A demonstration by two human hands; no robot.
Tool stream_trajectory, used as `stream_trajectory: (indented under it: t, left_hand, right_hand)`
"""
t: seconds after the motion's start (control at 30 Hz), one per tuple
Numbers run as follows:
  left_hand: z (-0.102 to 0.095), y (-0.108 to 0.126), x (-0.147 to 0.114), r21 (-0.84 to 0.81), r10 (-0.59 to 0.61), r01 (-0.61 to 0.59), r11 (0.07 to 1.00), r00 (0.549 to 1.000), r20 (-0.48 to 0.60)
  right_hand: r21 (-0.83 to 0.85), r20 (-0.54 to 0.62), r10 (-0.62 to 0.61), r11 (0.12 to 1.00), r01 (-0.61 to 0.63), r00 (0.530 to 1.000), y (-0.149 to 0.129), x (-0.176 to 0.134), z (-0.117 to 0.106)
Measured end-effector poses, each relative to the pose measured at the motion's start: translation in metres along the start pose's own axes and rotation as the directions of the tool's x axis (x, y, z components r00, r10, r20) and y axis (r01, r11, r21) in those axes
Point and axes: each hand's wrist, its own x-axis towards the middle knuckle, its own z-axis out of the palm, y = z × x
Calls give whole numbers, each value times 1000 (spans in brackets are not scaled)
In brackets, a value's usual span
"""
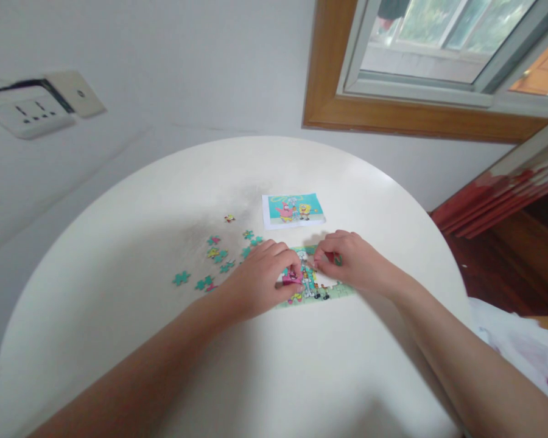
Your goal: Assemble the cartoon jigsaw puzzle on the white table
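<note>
A partly assembled jigsaw puzzle [308, 288] with cartoon figures lies on the white table, with a bare gap in its right half. My left hand [262, 280] is over its left side, thumb and fingers closed around a pink puzzle piece [292, 276]. Whether that piece is joined to the others is hard to see. Over the upper right part of the puzzle, my right hand [351, 260] is closed in a pinch. What its fingertips hold, if anything, is hidden.
Several loose puzzle pieces [181, 278] are scattered left of my left hand, one piece [229, 218] lying farther back. Behind the puzzle lies a picture card [295, 210] with the cartoon figures. The round white table [119, 304] stands near a wall and window.
</note>
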Motion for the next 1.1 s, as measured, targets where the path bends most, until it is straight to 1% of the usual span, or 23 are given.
stream_trajectory:
  t: [0.13,0.3,0.57,0.67,0.77,1.1]
  left_hand:
    - [-1,1,1,3,-1,1,1000,1000,4]
    - [0,-1,1,2,10,-10,1000,1000,-6]
    - [2,-1,0,8,8,-8,1000,1000,-3]
    - [1,0,0,8,6,-6,1000,1000,4]
    - [0,-1,-1,8,8,-8,1000,1000,7]
    - [3,-3,0,6,21,-20,1000,1000,-14]
  right_hand:
    - [19,51,-50,999,49,997,1,-3,-5]
    - [-8,75,-57,998,57,996,3,-4,-5]
    - [-6,78,-46,999,47,996,3,-3,-5]
    - [12,74,-57,998,56,996,2,-4,-5]
    - [30,98,-74,997,71,992,3,-4,-5]
    - [38,110,-86,996,82,990,3,-4,-5]
